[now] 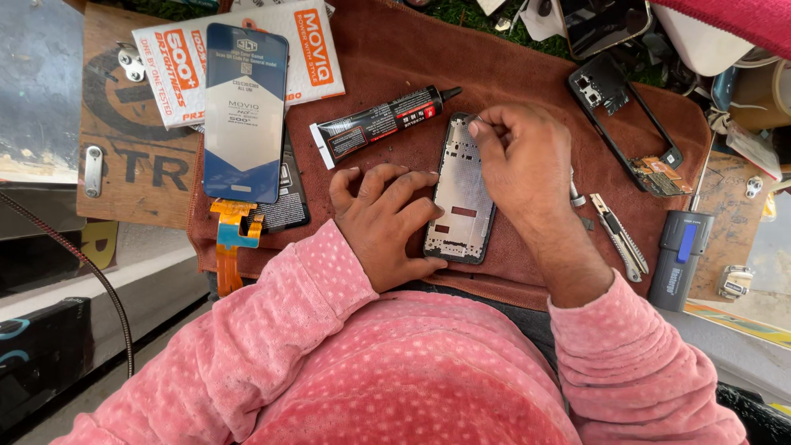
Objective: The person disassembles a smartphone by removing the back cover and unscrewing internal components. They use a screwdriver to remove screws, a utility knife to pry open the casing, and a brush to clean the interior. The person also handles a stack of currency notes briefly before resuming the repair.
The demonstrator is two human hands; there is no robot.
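Lower part of frame: pink dotted sleeves fill the bottom edge, both forearms reaching up onto a brown cloth [527, 58] spread over the work surface.

Centre: the left hand [383, 227] lies flat with fingers spread apart, fingertips pressing on the left edge of a bare phone frame [461, 198]. The frame lies face up at centre frame on the cloth, long axis roughly vertical, metal interior exposed. The right hand [523, 161] is bent over the frame's upper end, thumb and forefinger pinched together at the top left corner; whatever they pinch is too small to tell.

Right of centre: a folding utility knife [618, 239] lies on the cloth just beside the right wrist. A dark grey and blue handled tool [680, 259] lies further right, off the cloth edge.

Upper centre: a black glue tube [383, 122] lies tilted, nozzle toward the upper right, near the left fingertips but apart from them.

Upper left: a replacement screen [245, 111] with orange flex cable rests on a white and orange package [177, 74].

Upper right: a second, black phone frame [626, 124] lies on the cloth, well apart from the hands.
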